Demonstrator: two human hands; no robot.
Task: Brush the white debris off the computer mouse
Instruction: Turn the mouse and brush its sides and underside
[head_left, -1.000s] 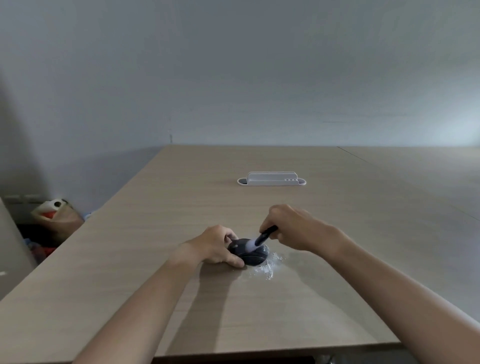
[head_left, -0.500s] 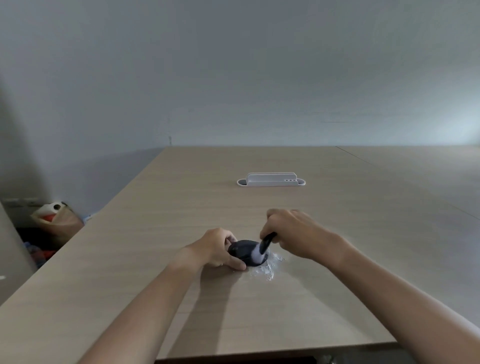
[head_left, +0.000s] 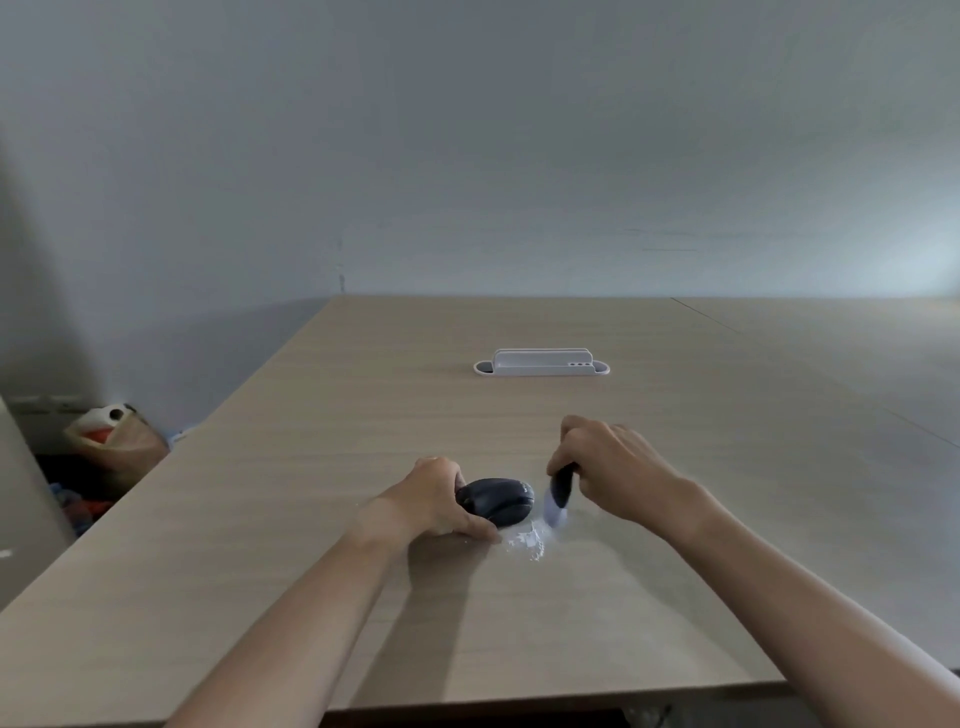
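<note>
A black computer mouse (head_left: 500, 500) lies on the wooden table (head_left: 363, 415) in front of me. My left hand (head_left: 434, 499) grips its left side and holds it down. In my right hand (head_left: 610, 470) is a small brush (head_left: 558, 496) with a dark handle and pale bristles; it stands nearly upright. The bristles touch the table just right of the mouse. White debris (head_left: 527, 540) is scattered on the table at the mouse's near right side. The top of the mouse looks dark, with no white on it that I can make out.
A white oblong cable box (head_left: 541, 362) sits farther back on the table. On the floor to the left, past the table's edge, stands a brown bag (head_left: 111, 441) with clutter. The table's near edge runs just below my forearms.
The brush has swept from the top of the mouse down off its right side to the table. My right hand moved right with it. My left hand stayed on the mouse.
</note>
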